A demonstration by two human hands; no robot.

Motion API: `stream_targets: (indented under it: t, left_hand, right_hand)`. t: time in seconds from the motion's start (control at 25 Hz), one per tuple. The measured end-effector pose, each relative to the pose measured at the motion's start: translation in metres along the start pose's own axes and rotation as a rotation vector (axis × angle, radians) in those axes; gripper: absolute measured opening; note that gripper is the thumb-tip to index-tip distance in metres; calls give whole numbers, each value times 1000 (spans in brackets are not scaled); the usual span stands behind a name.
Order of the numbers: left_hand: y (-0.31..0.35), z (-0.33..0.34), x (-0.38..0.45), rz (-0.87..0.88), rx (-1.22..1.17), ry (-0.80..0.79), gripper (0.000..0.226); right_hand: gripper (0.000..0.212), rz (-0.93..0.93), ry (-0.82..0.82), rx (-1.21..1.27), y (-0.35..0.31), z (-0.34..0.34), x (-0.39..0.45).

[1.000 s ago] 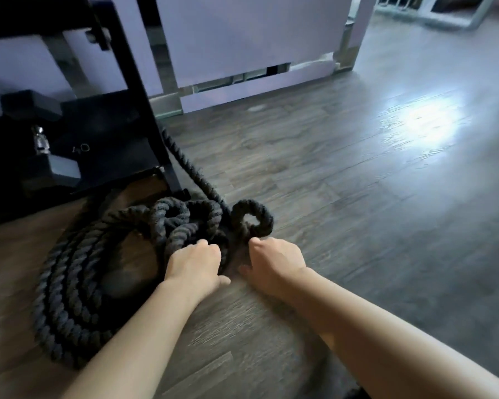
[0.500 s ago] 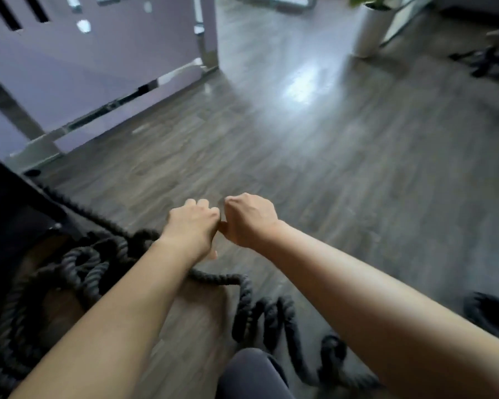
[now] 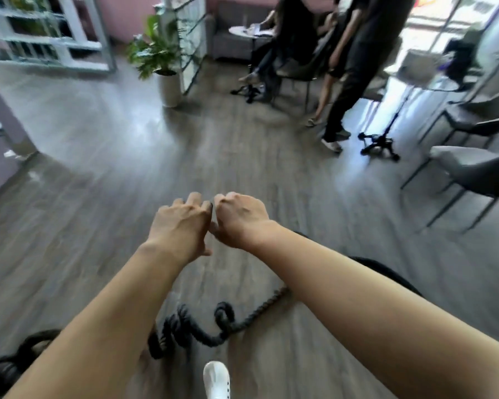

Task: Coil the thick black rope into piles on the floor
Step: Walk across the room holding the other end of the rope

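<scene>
The thick black rope (image 3: 185,329) lies kinked on the wood floor below my arms and runs right, passing under my right forearm. More of it arcs out right of that arm (image 3: 386,273), and a dark heap of it (image 3: 0,370) sits at the lower left edge. My left hand (image 3: 182,226) and right hand (image 3: 239,218) are raised side by side, knuckles touching, fingers curled down. A dark sliver of rope shows between them; the rest of the grip is hidden under the hands.
My white shoe (image 3: 216,380) is at the bottom edge. People (image 3: 355,67) stand and sit at the back right. Near them are a wheeled stand (image 3: 379,145) and grey chairs (image 3: 478,174). A potted plant (image 3: 159,53) stands at the back.
My view has swung up and right, away from the coiled pile by the black rack. Both hands left the pile and rose together, dragging a kinked length of rope across the floor.
</scene>
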State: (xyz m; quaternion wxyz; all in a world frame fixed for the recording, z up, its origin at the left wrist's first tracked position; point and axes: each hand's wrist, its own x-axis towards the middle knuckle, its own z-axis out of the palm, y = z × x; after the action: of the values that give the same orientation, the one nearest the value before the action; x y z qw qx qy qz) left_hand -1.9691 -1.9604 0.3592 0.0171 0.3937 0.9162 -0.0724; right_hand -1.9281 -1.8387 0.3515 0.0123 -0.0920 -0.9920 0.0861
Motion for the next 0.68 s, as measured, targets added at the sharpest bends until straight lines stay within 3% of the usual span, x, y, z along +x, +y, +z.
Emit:
stream_targets:
  t: [0.36,0.56,0.68]
  left_hand:
    - [248,-91,-17,373,73,1,72]
    - [435,-136,-1,557,144,67,78]
    - [590,-157,2,697,101,98,81]
  right_hand:
    - [47,422,41,13,180,-86,-207]
    - [48,608,136,16,312,-139,-325]
    - [46,738,146,-46,420,-168,-431]
